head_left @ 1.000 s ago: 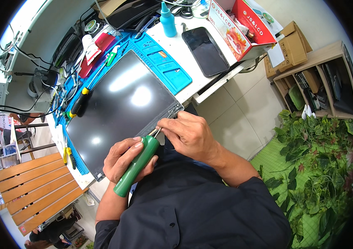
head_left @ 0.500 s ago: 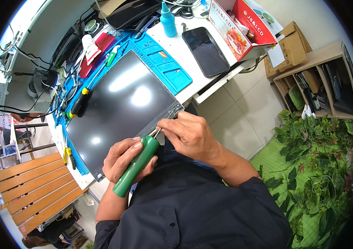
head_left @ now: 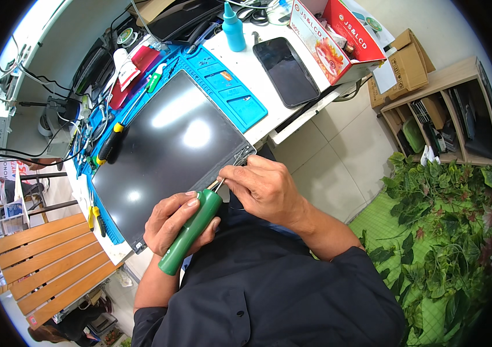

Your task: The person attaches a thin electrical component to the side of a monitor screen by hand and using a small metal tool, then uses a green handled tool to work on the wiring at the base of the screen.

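My left hand (head_left: 174, 222) is closed around a green cylindrical tool (head_left: 191, 228), whose narrow tip points up and right at the lower edge of a laptop screen (head_left: 159, 156). My right hand (head_left: 263, 191) pinches a thin silvery strand (head_left: 220, 183) beside that tip, just below the right hinge (head_left: 241, 156) of the screen. The screen lies dark and glossy on a blue silicone work mat (head_left: 240, 98), with a yellow-and-black screwdriver (head_left: 109, 142) along its left side. Whether the tip touches the screen's frame I cannot tell.
A phone (head_left: 286, 72), blue bottle (head_left: 234, 29), red-and-white box (head_left: 344, 34) and cables share the white desk. A cardboard box (head_left: 399, 75) stands on a wooden shelf (head_left: 437, 115) at right, above artificial leaves. A slatted wooden surface (head_left: 55, 266) is lower left; another person (head_left: 69, 324) is beyond it.
My hands and the green tool are almost unmoved. The other person at the lower left has shifted slightly toward the left.
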Demonstrator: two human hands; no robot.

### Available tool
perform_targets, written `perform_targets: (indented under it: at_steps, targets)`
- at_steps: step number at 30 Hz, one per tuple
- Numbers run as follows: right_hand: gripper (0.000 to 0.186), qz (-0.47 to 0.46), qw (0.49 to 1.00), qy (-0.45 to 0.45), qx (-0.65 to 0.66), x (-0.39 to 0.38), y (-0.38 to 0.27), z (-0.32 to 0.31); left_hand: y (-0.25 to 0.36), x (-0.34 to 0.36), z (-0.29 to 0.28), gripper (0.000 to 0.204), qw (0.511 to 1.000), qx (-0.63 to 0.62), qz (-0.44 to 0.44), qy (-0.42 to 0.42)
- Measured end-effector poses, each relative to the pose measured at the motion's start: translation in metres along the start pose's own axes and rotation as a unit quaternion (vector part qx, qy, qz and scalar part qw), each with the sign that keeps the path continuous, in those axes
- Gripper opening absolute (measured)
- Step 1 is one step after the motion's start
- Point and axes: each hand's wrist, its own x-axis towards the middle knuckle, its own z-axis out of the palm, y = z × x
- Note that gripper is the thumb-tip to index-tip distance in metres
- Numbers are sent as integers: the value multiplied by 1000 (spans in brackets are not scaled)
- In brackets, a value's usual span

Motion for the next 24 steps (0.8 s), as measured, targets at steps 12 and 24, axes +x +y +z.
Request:
perform_targets:
  at_steps: [12,24]
  targets:
    - [22,3,1000,-2,1,1,-2,-3,1,0,0,53,1000,7,1,2]
    - [23,0,1000,3,1,0,-1,-2,1,2,-1,53,1000,4,2,0]
